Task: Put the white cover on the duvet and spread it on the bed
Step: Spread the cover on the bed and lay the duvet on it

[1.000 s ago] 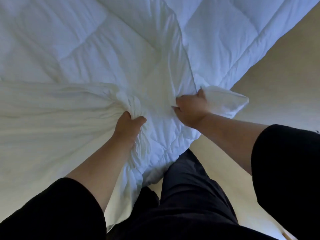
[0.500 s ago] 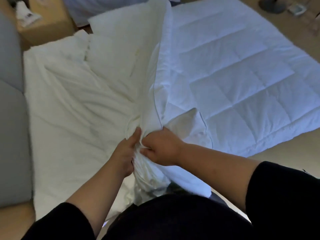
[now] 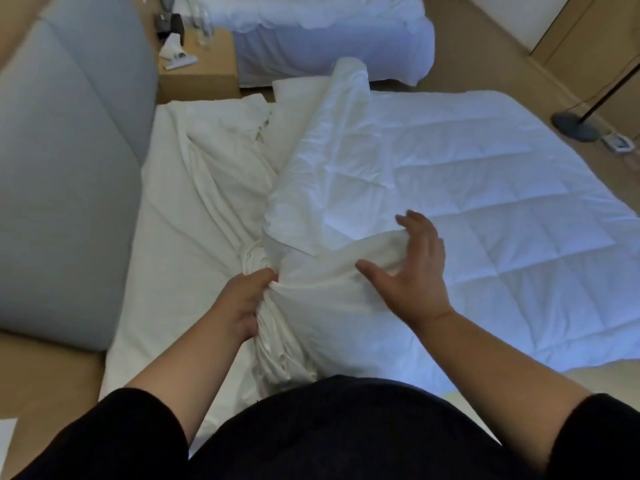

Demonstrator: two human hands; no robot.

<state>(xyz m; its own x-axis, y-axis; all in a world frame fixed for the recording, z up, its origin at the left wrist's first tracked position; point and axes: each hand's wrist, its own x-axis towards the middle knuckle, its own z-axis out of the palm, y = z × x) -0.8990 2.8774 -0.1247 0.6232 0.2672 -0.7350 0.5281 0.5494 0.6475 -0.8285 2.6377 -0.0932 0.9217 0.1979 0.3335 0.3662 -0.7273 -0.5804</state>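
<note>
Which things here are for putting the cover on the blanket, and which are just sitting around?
For the job:
- white cover, bunched in the left hand
- quilted duvet, under the open right hand

Just lying about:
- nightstand with glasses
- second bed
- floor lamp base
- grey headboard

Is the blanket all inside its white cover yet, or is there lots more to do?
Just started. One near corner of the duvet sits inside the bunched white cover. The left hand grips the gathers; the right hand is open above. Most quilting shows bare, and nothing is spread on the bed.
</note>
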